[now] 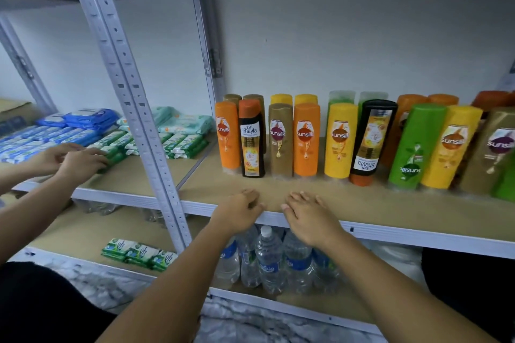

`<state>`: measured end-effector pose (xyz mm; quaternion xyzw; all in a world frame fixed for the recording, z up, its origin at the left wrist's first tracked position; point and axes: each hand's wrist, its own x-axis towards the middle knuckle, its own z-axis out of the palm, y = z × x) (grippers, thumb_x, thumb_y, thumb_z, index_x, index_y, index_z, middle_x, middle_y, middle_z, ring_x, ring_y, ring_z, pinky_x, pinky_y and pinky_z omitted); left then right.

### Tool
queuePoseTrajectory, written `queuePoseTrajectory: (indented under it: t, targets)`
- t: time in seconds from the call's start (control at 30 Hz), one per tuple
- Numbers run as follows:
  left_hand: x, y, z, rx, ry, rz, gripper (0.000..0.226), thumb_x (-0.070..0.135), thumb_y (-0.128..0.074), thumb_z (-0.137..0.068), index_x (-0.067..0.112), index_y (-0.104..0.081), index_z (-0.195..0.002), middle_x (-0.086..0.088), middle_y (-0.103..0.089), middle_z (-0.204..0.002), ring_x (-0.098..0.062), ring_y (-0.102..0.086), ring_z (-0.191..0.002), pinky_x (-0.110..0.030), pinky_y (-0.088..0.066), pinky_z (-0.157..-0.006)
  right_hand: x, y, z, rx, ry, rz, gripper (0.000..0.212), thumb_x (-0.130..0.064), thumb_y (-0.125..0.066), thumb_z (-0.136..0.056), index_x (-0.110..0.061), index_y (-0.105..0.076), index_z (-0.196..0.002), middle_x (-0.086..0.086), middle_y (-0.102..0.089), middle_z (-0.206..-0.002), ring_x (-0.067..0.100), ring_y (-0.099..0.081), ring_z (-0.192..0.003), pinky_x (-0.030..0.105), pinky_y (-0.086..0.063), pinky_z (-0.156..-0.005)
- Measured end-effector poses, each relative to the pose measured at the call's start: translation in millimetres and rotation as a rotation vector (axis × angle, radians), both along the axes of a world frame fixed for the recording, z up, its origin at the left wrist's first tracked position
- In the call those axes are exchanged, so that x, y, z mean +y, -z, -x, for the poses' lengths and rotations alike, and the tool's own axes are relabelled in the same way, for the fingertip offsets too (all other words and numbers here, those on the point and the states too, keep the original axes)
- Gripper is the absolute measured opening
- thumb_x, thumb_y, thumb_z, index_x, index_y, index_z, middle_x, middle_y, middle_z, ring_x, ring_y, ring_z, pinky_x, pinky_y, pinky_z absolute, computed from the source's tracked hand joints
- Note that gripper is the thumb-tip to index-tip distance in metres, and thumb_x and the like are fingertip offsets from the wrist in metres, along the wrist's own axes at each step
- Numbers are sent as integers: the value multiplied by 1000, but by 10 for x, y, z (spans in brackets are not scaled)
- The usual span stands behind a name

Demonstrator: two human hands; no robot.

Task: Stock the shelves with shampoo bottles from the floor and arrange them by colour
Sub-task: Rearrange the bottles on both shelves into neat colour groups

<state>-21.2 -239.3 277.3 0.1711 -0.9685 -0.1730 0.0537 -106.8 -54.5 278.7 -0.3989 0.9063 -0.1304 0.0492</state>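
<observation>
Several shampoo bottles stand in two rows on the wooden shelf, colours mixed. From the left: an orange bottle, a black Safi Shayla bottle, a gold one, another orange one, a yellow one, an upside-down black bottle, a green one, a yellow one and a gold one. My left hand and my right hand rest side by side on the shelf's front edge, fingers relaxed, holding nothing, in front of the bottles.
Another person's hands handle green packs on the left shelf, beside blue packs. A perforated metal upright divides the two shelf units. Water bottles stand on the shelf below, with green packs to their left.
</observation>
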Motion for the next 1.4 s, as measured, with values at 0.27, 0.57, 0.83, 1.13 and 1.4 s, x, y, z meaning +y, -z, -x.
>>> queuePoseTrajectory:
  t: [0.27, 0.57, 0.83, 1.13, 1.4]
  targets:
    - [-87, -43, -39, -29, -18, 52, 51, 48, -42, -104, 9, -55, -135, -8, -50, -147, -30, -47, -133, -39, -38, -109, -153, 70, 100, 55, -41, -21, 55, -40, -23, -108, -15, -29, -156, 2, -24, -165, 21, -16, -153, 44, -10, -124]
    - [-224, -103, -247, 24, -157, -85, 40, 48, -52, -98, 10, -64, -104, -9, -67, -104, -29, -62, -98, -41, -51, -85, -190, 18, 41, 12, -83, 64, 45, -39, -31, -107, -17, -47, -144, 1, -40, -157, 21, -26, -149, 41, -15, -120]
    - [-583, -123, -18, 138, -219, -202, 22, 38, -56, -99, 19, -65, -105, 0, -68, -94, -30, -64, -98, -31, -45, -73, -671, -131, 97, -258, -78, 326, 61, -41, -42, -106, -19, -22, -160, -4, -21, -166, 13, -20, -152, 26, -16, -118]
    - [-1101, -28, 452, 366, -284, -619, 108, 37, -75, -88, 27, 3, -161, -3, -39, -158, -23, -41, -142, -41, -38, -112, -1288, 101, 270, -323, 70, 490, 81, -49, -42, -103, -18, 7, -161, -3, 4, -169, 14, -4, -155, 27, -9, -119]
    - [-1326, -12, 573, 472, -103, -731, 81, 34, -82, -81, 40, -33, -146, 15, -55, -142, -11, -53, -129, -50, -44, -110, -1624, 79, 333, -320, 215, 749, 70, -29, -50, -104, -16, -10, -159, 2, -31, -161, 23, -35, -145, 30, -32, -112]
